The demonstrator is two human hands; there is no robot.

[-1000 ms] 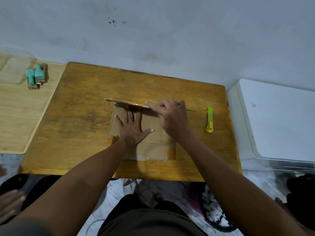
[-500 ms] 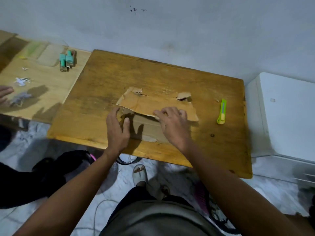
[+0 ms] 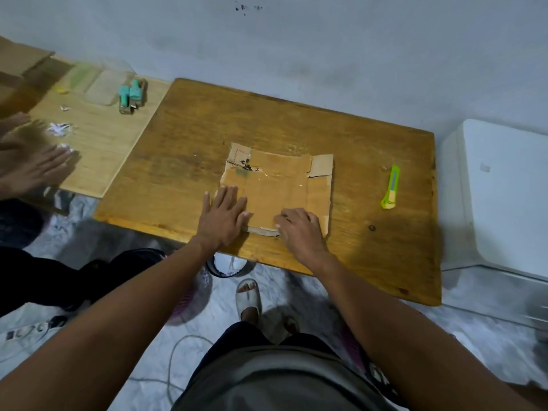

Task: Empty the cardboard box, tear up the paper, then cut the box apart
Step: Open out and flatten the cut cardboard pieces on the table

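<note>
- The flattened cardboard box (image 3: 275, 191) is lying spread out on the wooden surface (image 3: 189, 149), toward its near edge.
- Black scribbled marks and a dashed red line are showing at the box's far left corner; I cannot read any of it as words. Clear tape is glinting across the middle of the card.
- The left hand (image 3: 223, 216) is pressing flat on the box's near left corner, fingers straight and spread, holding nothing, with part of the palm sitting over the bare wood.
- The right hand (image 3: 299, 229) is resting on the near edge of the box, its fingers curled down over the card; whether they are pinching the edge or only pressing on it I cannot tell.
- A folded strip of the box is poking out between the two hands at the near edge.
- The yellow-green utility knife (image 3: 390, 187) is lying untouched on the surface to the right, well apart from the box and from both hands; no brand is legible on it.
- On the paler board (image 3: 98, 149) to the left, white paper scraps (image 3: 59, 129) are lying scattered, and another person's hands (image 3: 32, 170) are blurring beside them.
- A teal plastic object (image 3: 130, 94) is sitting near that board's far edge.
- A white appliance (image 3: 504, 197) is standing just beside the surface on the right, with a small mark too faint to read.
</note>
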